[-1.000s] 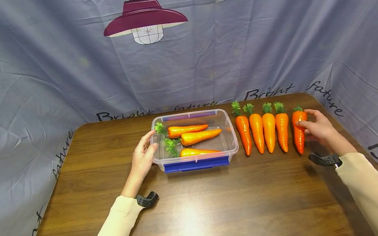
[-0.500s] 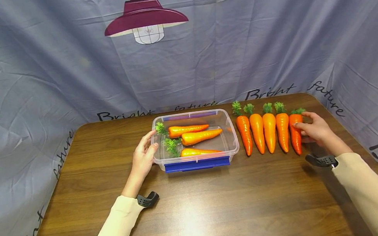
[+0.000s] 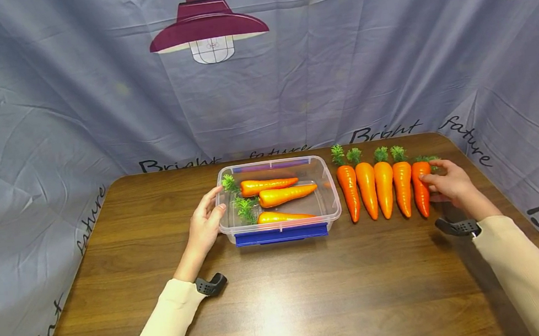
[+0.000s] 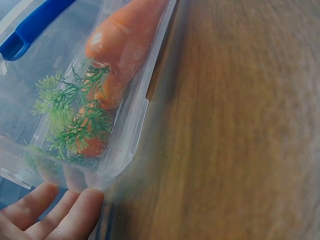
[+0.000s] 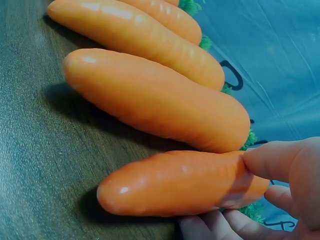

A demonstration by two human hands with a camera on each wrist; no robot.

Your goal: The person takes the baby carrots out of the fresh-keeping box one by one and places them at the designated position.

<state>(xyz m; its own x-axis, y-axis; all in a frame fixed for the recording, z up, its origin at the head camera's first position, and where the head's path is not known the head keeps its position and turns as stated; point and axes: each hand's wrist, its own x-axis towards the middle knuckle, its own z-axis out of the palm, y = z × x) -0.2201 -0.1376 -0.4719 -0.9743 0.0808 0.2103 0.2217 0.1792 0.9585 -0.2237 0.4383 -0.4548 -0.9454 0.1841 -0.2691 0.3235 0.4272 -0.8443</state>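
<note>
Carrot (image 3: 421,198), outermost in a row right of the clear plastic box (image 3: 315,201), appears to rest on the table (image 3: 337,282), pinched in a person's right hand (image 3: 452,179), thumb on top and fingers along the side away from the box, a hold that seems meant to control the thick end. The left hand (image 3: 202,219), well apart, touches the box's left end with relaxed fingers, likely steadying it. Four other carrots (image 3: 367,190) line up between box and pinched one, apparently for order; three more carrots (image 3: 287,195) lie inside the box. The pinched carrot's long axis runs front to back, crosswise to the box's long side, tip toward the box's front, leaves toward its rear
</note>
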